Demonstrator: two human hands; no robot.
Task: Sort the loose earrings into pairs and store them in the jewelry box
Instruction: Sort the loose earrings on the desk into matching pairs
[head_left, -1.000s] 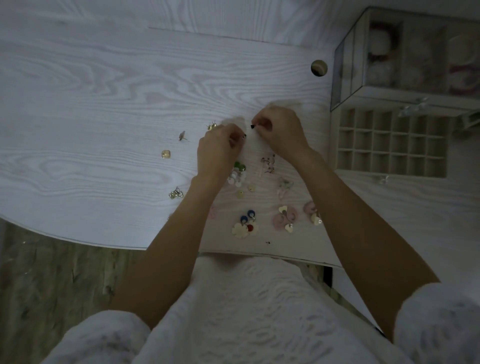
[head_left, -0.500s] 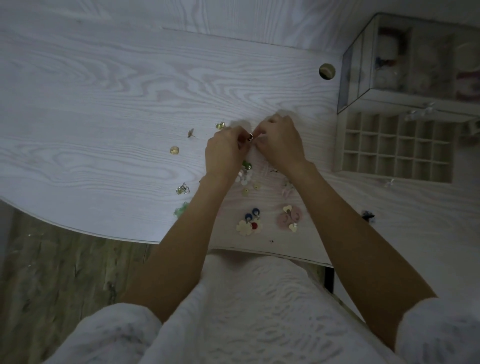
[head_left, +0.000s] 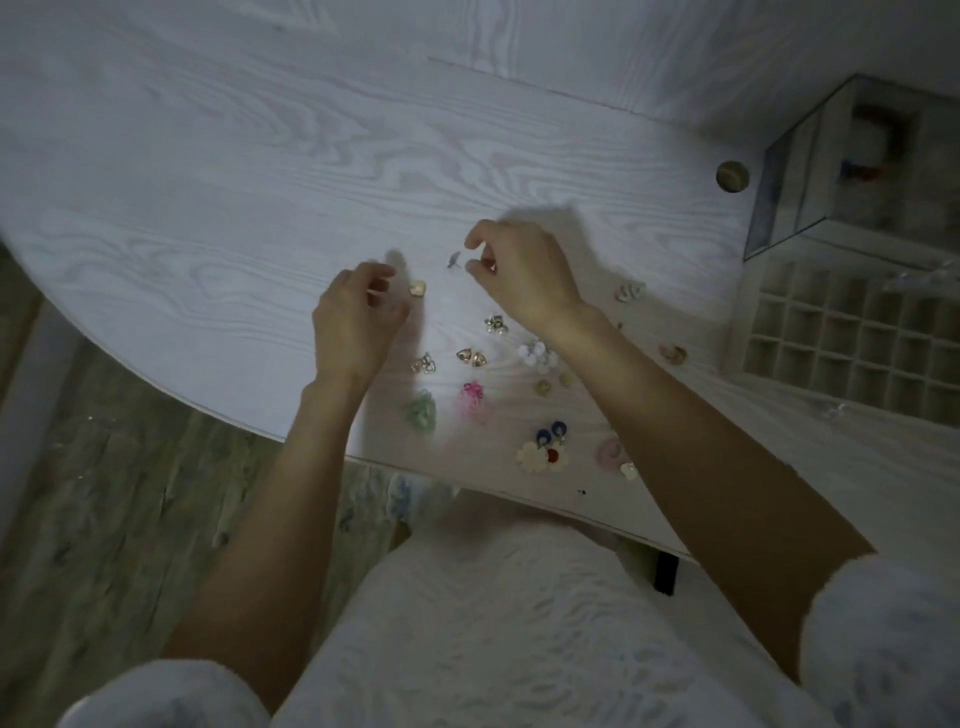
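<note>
The fingers (head_left: 382, 275) of the left hand (head_left: 353, 322) are curled loosely toward the thumb; whether anything is pinched between them cannot be told. The fingers (head_left: 475, 239) of the right hand (head_left: 524, 275) are bent in the same way, with the thumb and forefinger parted, and nothing is seen gripped there.

Nearest the table's front edge, well behind the right fingers, a cream flower earring (head_left: 532, 456) is seen beside a red one (head_left: 554, 456), with two blue round earrings (head_left: 550, 432) just beyond them. A green earring cluster (head_left: 422, 411) and a pink earring (head_left: 472, 395) are set further in, behind the gap between the hands. Two gold heart earrings (head_left: 471, 357) and a white bead cluster (head_left: 537, 353) are found closer to the right wrist.

Just to the right of the left fingertips, a small gold earring (head_left: 417, 287) is lying on the white wood-grain table (head_left: 208, 182). Just to the left of the right fingertips, a small grey stud (head_left: 454, 258) is seen, apart from both hands.

Far to the right of the right fingers, the gridded tray of the jewelry box (head_left: 852, 338) is placed, with its clear upper case (head_left: 810, 208) beyond. A round hole (head_left: 732, 176) is cut in the table left of that case.
</note>
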